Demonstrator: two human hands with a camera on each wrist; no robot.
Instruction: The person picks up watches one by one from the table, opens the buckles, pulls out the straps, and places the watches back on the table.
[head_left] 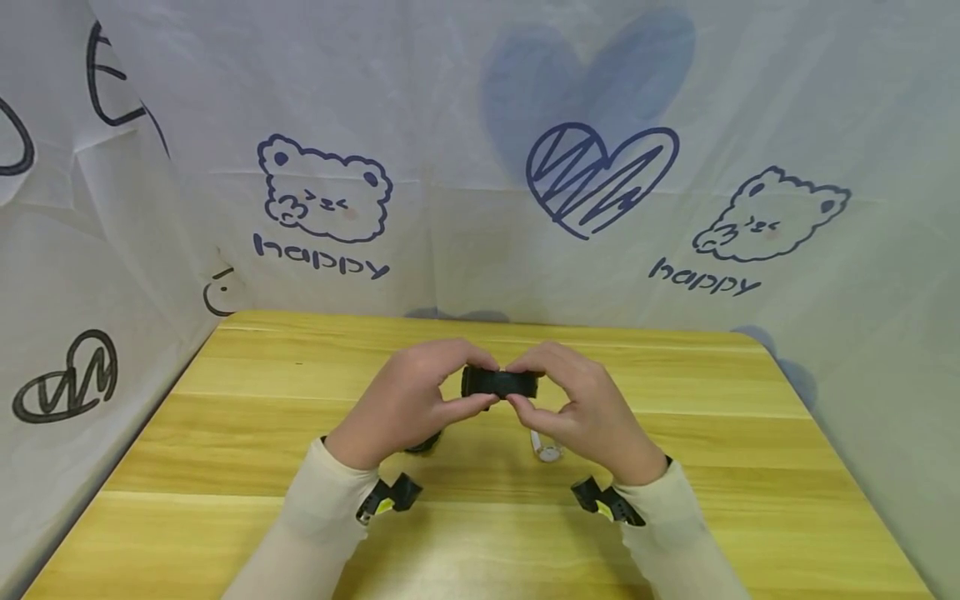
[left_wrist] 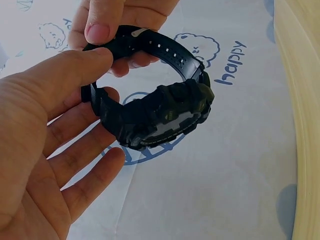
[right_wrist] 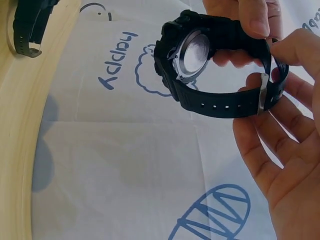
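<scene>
Three cams: head view high and wide, two wrist views close in.
Head cam looks fwd and down over the wooden table (head_left: pixel 675 467) toward the printed backdrop (head_left: pixel 600 100) at 12 o'clock; hands sit mid-frame, fairly far off. Left wrist cam sits v. near the left hand (left_wrist: pixel 45 150), facing the backdrop, table edge at 3 o'clock. Right wrist cam sits just as near the right hand (right_wrist: pixel 285 150), table edge at 9 o'clock. All 3 share the black watch (head_left: pixel 498 382) (left_wrist: pixel 160 115) (right_wrist: pixel 215 75) and both hands.
</scene>
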